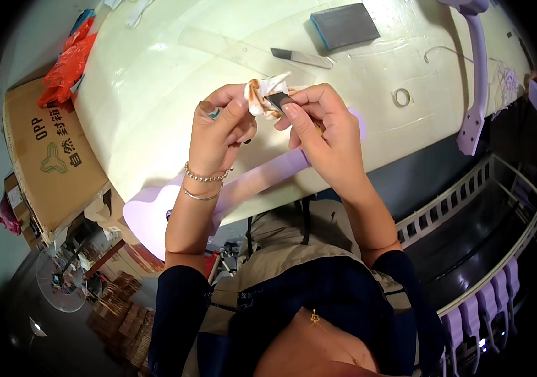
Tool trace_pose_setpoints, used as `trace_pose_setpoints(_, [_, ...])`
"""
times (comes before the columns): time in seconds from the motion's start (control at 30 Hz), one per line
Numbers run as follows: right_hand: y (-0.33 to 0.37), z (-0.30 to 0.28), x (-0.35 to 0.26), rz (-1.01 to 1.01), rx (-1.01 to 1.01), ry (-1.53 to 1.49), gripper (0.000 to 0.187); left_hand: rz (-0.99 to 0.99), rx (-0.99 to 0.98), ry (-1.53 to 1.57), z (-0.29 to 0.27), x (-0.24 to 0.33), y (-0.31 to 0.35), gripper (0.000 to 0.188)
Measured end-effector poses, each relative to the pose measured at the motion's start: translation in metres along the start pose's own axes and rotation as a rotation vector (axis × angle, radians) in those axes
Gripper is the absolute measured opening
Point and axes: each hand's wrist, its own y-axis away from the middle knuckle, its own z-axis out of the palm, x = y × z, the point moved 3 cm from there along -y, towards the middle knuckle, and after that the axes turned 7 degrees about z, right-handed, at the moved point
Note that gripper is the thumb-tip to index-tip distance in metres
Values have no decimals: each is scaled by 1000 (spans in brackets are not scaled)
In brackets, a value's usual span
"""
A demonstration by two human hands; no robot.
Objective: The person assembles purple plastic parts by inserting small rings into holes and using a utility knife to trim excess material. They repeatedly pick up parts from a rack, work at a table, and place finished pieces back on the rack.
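Above the light table, my hands meet over a crumpled white cloth [259, 100] with brown stains. My left hand [218, 125] pinches the cloth at its left side; a bandage-like wrap shows on one finger. Between the thumb and fingers of my right hand [325, 129] is a small dark flat piece [279, 99], its tip against the cloth. Its exact kind I cannot make out. Below my hands lies a lilac guitar-shaped instrument [265, 178], its body at the left near my left forearm and its neck running toward the right, partly hidden by my hands.
A knife with a dark tip [303, 58], a clear ruler [218, 47], a grey block with blue edge [345, 26] and a small ring [401, 97] lie beyond. Another lilac neck [478, 75] is at right. A cardboard box [61, 151] stands left, a rack [450, 210] right.
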Motion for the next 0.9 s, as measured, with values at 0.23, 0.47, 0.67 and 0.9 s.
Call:
trace_pose_setpoints(0.23, [21,3,9,-229,105,361,12,155,-18,-730,14,13,17,12])
trace_pose_setpoints(0.47, [48,7,24,-372,84,577,11,30,-157,-1091,10,19,43,9])
trace_pose_setpoints(0.67, [69,12,41,-320,92,525,12,-53,-243,-1147,-3,12,50,10])
trace_pose_setpoints(0.9, [88,-34,52,138,193,80,11,115,170,-1909,-87,58,-14,29])
